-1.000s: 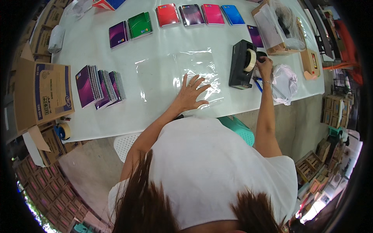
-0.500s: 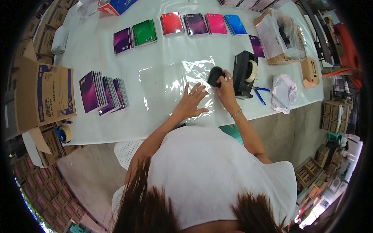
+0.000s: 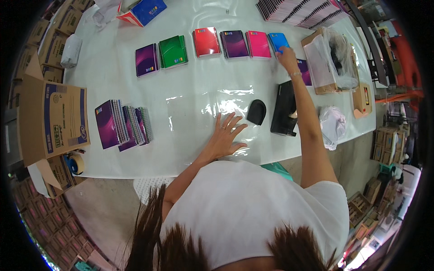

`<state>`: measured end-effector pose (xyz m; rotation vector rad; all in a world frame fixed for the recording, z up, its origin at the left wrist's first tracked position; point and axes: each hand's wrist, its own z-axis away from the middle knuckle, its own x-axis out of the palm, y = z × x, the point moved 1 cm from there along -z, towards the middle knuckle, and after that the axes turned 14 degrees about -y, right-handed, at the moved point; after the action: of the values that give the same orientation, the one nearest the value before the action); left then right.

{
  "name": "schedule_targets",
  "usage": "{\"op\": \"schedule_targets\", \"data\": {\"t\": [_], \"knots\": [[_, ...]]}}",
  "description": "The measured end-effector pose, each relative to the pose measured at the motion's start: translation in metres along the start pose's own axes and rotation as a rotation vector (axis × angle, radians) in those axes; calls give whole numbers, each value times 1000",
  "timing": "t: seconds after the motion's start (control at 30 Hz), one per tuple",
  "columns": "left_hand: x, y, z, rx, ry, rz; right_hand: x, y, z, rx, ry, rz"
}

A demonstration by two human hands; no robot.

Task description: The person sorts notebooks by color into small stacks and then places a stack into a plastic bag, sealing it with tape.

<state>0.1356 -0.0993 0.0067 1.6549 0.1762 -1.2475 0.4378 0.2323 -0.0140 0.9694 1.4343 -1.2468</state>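
My left hand (image 3: 228,135) lies flat on the white-covered table (image 3: 181,149), fingers spread, holding nothing. Beyond it, my right arm stretches to the far right, where my right hand (image 3: 286,59) has its fingers closed at the lower edge of a blue spiral notebook (image 3: 276,39). That notebook ends a row with a pink notebook (image 3: 259,44), a dark purple one (image 3: 234,44), a red one (image 3: 207,42), a green one (image 3: 173,52) and a purple one (image 3: 147,60). A flat black object with one rounded end (image 3: 257,112) rests right of my left hand.
A black tape dispenser (image 3: 283,108) stands partly under my right forearm. Purple notebooks (image 3: 110,124) lie overlapping at left, near an open cardboard box (image 3: 65,117). A plastic-lined box (image 3: 318,67), a crumpled white bundle (image 3: 332,124) and a large notebook stack (image 3: 298,11) occupy the right side.
My right hand has let go of the black rounded object, leaving it on the table, and has reached forward to the blue notebook. The left hand stays flat. The whole view has shifted slightly.
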Motion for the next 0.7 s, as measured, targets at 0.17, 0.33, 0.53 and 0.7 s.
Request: {"op": "schedule_targets", "data": {"t": [0.17,0.33,0.53,0.7], "knots": [[-31,-18,-9,-128,191,98,22,73,-77,375,-101,111],[-68,-43,-43,-211,466,257,0,102,-87,347,-263,-29],[-111,-66,-113,-187,632,764,-63,-38,-51,-134,-90,-301],[-146,-74,-148,-156,598,1560,-96,-169,-1,-279,-626,-989]]}}
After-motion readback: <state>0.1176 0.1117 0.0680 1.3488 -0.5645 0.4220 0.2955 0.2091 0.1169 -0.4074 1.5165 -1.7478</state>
